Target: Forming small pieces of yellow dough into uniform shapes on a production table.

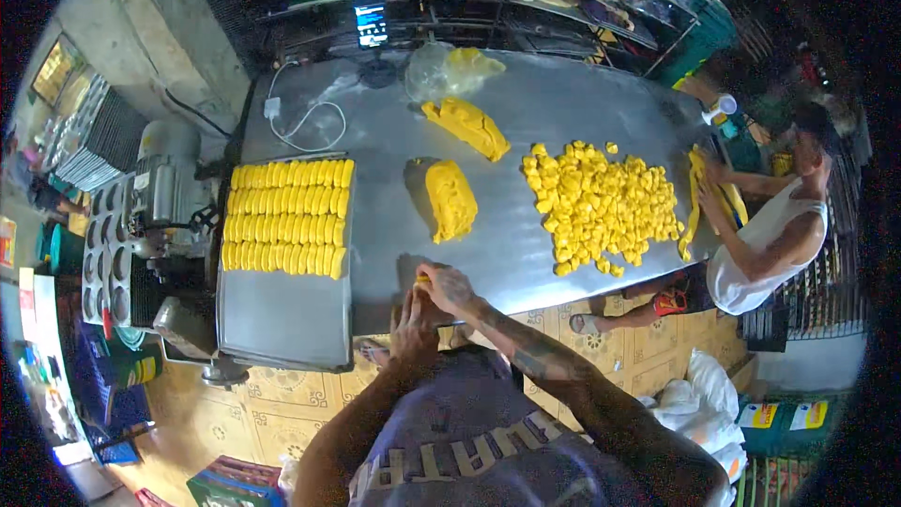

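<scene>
Dough piece [421,280], mostly hidden, grasped by right hand [451,290], left hand [411,325] close against right, its grip unclear; apparently mid-shaping, next move likely calling for even pressure.

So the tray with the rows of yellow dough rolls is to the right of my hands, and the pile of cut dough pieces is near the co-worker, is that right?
Not quite: the head view shows the tray with the dough rolls to the left of your hands. The cut dough pieces are near the co-worker, as you said.
</scene>
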A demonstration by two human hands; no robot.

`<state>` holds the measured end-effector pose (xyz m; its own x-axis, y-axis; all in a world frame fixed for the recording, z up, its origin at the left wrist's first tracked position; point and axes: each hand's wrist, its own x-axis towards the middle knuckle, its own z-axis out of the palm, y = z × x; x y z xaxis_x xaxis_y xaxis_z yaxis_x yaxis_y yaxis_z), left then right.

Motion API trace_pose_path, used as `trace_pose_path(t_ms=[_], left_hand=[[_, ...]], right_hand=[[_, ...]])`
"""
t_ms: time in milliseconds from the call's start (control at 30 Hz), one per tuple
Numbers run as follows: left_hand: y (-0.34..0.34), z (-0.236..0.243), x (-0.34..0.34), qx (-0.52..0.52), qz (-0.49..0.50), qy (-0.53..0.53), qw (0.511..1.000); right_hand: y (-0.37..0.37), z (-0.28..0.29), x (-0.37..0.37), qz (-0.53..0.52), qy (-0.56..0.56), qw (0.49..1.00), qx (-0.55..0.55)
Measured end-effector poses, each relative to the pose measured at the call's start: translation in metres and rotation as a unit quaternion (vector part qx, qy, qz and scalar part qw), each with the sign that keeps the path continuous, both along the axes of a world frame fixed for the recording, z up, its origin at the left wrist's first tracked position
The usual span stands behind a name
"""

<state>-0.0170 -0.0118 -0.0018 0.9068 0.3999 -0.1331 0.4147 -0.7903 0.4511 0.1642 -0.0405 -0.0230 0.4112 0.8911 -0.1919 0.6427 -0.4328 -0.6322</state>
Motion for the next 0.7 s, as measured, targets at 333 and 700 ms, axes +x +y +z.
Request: trace_pose_path(t_ms=[333, 700], left_hand=[[-0.027, 0.004, 0.03, -0.004, 0.047, 0.019, 0.999], [-0.012, 0.002, 0.01, -0.038, -0.053, 0.003, 0.998]], right_hand=[[0.021, -0.002, 0.021, 0.004, 0.021, 0.997, 0.081], [0.02, -0.015, 0.017, -0.141, 0.028, 0.978, 0.151]])
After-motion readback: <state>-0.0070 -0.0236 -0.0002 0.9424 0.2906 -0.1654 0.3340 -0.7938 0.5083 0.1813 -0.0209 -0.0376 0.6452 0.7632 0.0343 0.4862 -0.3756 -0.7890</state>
